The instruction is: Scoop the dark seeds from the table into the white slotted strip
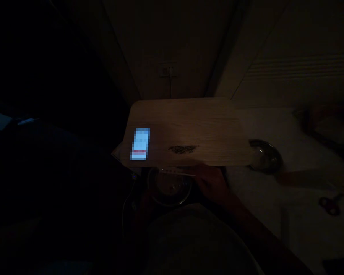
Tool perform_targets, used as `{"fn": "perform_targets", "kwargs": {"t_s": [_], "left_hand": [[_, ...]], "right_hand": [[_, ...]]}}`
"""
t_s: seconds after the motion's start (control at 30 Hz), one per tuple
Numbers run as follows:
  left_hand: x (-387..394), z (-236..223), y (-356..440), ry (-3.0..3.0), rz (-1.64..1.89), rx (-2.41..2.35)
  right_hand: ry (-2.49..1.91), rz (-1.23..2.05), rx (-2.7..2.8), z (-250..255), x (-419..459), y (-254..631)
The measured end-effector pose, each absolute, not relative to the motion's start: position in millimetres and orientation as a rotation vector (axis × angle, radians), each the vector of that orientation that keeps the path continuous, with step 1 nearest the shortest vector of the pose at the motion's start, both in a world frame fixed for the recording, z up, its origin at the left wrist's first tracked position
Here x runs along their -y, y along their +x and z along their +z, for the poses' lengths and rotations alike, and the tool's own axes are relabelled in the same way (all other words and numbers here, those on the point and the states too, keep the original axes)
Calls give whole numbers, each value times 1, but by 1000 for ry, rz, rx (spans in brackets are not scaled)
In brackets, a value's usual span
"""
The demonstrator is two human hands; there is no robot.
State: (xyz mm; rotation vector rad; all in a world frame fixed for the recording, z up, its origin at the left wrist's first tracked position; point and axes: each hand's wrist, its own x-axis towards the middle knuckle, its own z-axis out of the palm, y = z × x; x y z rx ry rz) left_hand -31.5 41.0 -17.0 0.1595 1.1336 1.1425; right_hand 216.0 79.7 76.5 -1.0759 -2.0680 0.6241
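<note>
Looking down into a very dark room, you have the wall (172, 42) at the far side, with a socket (167, 70) set in it and a cord dropping from that towards the board. Right of it, a pale floor (275, 126) spreads out to the right edge.

Next in size comes the board (189, 126), a light wooden slab lying flat across the middle, wide side towards you. On its left part a lit phone (140, 144) lies face up, glowing blue-white with a red band low on the screen. Near the board's near edge, around the middle, sits a small dark patch of seeds (183, 149), well apart from the phone.

At the board's right end a metal bowl (265, 154) rests on the floor, half tucked under the board's corner.

Just below the near edge of the board, you've got a glass bowl (169, 187), close in front of your body. Your right hand (212, 183) is at its right rim, fingers curled against it; whether they truly grip it is too dark for me to tell. Your left hand is lost in the dark, not seen at all.

A thin white cable (126, 206) hangs down left of the glass bowl. Far out on the right, small scissors (329, 204) lie on the floor.
</note>
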Motion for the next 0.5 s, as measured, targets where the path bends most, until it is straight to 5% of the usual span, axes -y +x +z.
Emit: {"fn": "perform_targets", "kwargs": {"t_s": [0.5], "left_hand": [[-37,-20,16,229,1103,-1179]], "right_hand": [[-1614,337,1369,71,-69,270]]}}
